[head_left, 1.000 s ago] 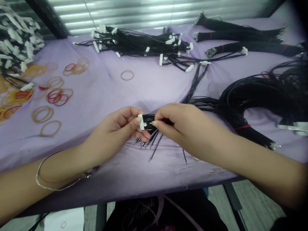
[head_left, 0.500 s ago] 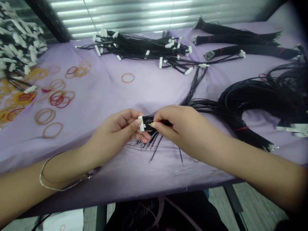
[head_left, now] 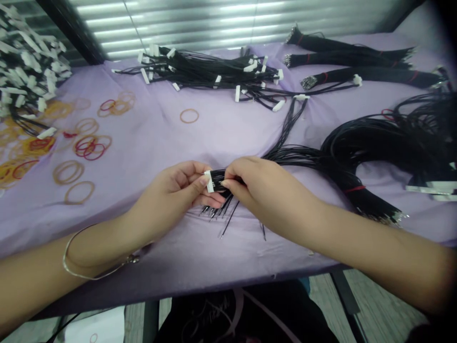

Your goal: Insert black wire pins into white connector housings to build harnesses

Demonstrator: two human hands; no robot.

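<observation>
My left hand (head_left: 171, 195) and my right hand (head_left: 259, 188) meet at the middle of the table, pinching a small bundle of black wires (head_left: 218, 180). A white multi-pin connector (head_left: 210, 181) sits at the bundle's left end, against my left fingertips. My right thumb and fingers close on the wires just beside it. Loose wire ends with bare metal tips (head_left: 214, 213) hang below the hands, over the cloth. A thin metal bracelet (head_left: 89, 267) circles my left wrist.
A lilac cloth (head_left: 150, 143) covers the table. A long black wire bundle (head_left: 321, 166) and coil (head_left: 378, 143) lie right; wire harnesses with white connectors (head_left: 203, 71) lie behind. Rubber bands (head_left: 84, 143) and a white-connector heap (head_left: 28, 66) lie left.
My right hand has shifted slightly left, closer to the connector, and the hanging wire ends have drawn in a little. The view has moved slightly.
</observation>
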